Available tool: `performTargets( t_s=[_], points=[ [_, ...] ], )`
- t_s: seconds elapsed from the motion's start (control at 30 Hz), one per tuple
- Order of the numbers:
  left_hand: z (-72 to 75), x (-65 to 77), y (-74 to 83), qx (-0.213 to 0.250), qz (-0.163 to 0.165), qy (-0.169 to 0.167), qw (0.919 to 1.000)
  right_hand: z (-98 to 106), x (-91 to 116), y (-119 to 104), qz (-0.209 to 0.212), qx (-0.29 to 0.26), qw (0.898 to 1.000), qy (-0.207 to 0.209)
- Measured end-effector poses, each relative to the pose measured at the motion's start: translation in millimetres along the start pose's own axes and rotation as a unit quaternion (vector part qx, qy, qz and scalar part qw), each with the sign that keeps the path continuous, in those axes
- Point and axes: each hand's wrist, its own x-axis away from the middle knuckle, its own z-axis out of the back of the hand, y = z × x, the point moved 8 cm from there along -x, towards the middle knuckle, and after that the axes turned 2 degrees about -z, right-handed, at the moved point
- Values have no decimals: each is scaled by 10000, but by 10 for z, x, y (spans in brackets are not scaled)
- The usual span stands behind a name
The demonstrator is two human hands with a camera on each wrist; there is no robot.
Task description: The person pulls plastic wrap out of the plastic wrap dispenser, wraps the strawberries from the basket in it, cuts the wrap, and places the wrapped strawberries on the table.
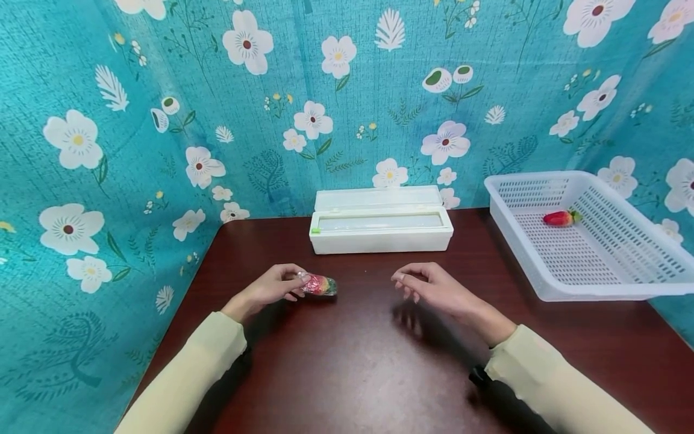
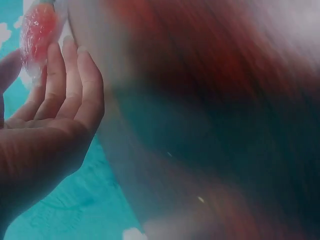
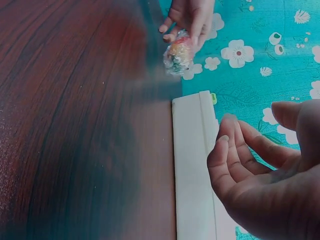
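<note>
In the head view my left hand [image 1: 275,284] pinches a strawberry [image 1: 320,284] wrapped in clear plastic film, thumb on top, over the left part of the table. The fruit is red with a yellowish band and a green end, and its film looks crinkled in the right wrist view, where the wrapped strawberry [image 3: 178,56] points down from the fingers. My right hand [image 1: 434,289] hovers over the table on the other side, its fingers loosely bent with nothing between them. Beyond both hands stands a white plastic wrap dispenser [image 1: 379,243], its lid raised at the back.
On the right of the dark red wooden table [image 1: 347,367] is a white perforated basket [image 1: 596,292]. One unwrapped red strawberry [image 1: 561,218] with a green top lies in it. A teal flowered cloth [image 1: 347,90] hangs behind and along the sides.
</note>
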Motion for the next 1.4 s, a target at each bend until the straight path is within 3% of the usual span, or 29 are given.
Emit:
performTargets(
  t_s=[0.43,0.7,0.97,1.4],
  points=[
    [219,16,-241,-119,239,132,9996,32,29,28,-89,-140,9997,195],
    [296,39,-212,-473,191,445,9977,69,32,35,-84,-99,9995,292],
    [368,36,-236,-538,181,641,9963,91,39,63,-104,-32,9995,295],
    [500,49,-307,-848,343,1213,9884,106,48,111,-126,-61,9994,317]
  ],
)
